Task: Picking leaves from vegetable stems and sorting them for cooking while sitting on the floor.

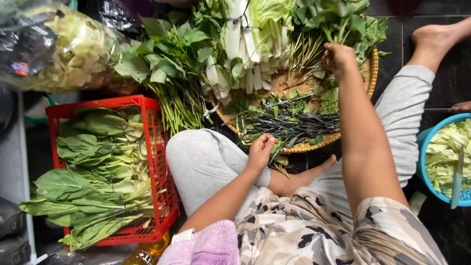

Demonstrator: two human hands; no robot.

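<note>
I sit cross-legged on a dark floor before a round woven tray (374,68) piled with greens. My right hand (338,58) is closed around the stems of a leafy bunch (327,19) at the tray's far side. My left hand (261,150) rests at the tray's near rim with its fingers pinched on a thin dark stem (274,145). A heap of dark stripped stalks (294,125) lies on the tray between my hands. White-stemmed cabbage (250,44) and a long-stalked leafy bundle (171,68) lie across the tray's left part.
A red plastic crate (159,147) full of broad green leaves stands at my left. A clear bag of pale cabbage (64,49) lies beyond it. At the right, a blue basket (423,157) holds cut cabbage and a knife (457,179). A bottle (149,252) lies near my left elbow.
</note>
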